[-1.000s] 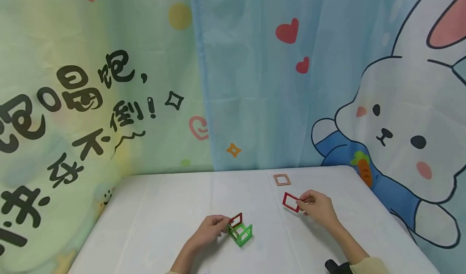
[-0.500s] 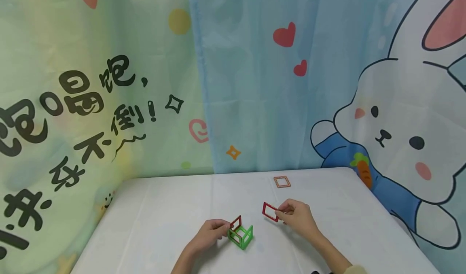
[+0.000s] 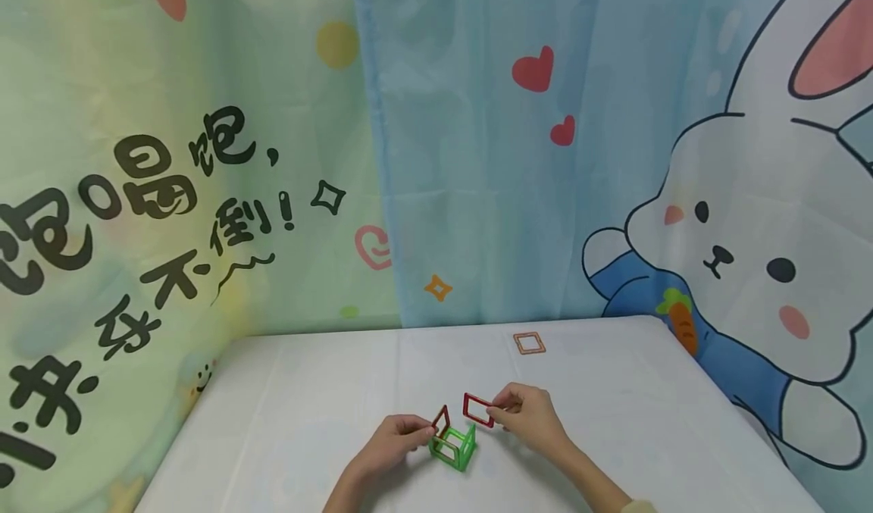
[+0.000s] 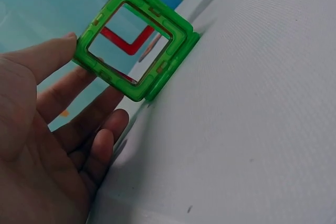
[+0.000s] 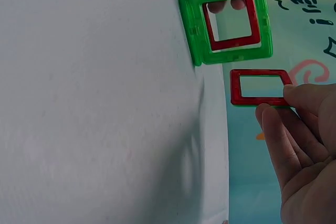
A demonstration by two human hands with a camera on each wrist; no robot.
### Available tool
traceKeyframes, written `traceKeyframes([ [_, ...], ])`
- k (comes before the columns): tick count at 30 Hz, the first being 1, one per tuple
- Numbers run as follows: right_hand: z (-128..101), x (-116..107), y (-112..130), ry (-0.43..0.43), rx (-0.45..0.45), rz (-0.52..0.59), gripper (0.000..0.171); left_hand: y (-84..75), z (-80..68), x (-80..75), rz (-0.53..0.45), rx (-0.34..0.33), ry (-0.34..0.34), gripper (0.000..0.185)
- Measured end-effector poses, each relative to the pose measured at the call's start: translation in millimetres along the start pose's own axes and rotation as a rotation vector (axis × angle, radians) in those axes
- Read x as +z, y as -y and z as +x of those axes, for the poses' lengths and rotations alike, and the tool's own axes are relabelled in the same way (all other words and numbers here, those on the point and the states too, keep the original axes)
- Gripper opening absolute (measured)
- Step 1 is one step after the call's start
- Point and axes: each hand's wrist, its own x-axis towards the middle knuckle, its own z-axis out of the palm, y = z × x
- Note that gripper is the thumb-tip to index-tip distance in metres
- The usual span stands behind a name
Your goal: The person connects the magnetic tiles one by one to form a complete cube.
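My right hand (image 3: pixel 528 420) pinches a loose red square plastic frame tile (image 3: pixel 478 410) by its right edge, thumb on one face and fingers (image 5: pixel 278 129) curled against the other. The tile hangs in the air, tilted, just above and to the right of the small structure of green square plastic frame tiles (image 3: pixel 454 445) that stands on the white tabletop (image 3: pixel 307 414). In the right wrist view the loose red tile (image 5: pixel 261 87) sits just beside the green structure (image 5: pixel 227 23), close but apart from it.

My left hand (image 3: pixel 392 441) rests low on the tabletop at the structure's left side. Its fingertips pinch a second red square frame tile (image 3: pixel 441 420) that stands tilted at the top left of the green tiles. From the left wrist view the thumb (image 4: pixel 50 56) touches the corner of an upright green tile (image 4: pixel 134 43) while the other fingers lie loosely curled below it.

Both forearms reach in from the near edge of the tabletop, converging on the structure. An orange square frame tile (image 3: pixel 529 343) lies flat well apart, near the far edge, before the cartoon-printed curtain (image 3: pixel 477 157).
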Motion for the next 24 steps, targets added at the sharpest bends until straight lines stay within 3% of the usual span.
traceKeyframes([
  [9,-2,12,3,0.036,-0.04,0.022,0.01,3.8,-2.8,2.2,-0.007,0.044,-0.013,0.025],
  [16,-4,20,2,0.058,-0.051,0.023,0.01,3.3,-4.5,2.1,-0.022,0.007,-0.015,0.026],
  [24,-5,20,8,0.046,-0.049,0.028,0.008,3.1,-0.9,2.0,-0.031,0.009,-0.018,0.027],
])
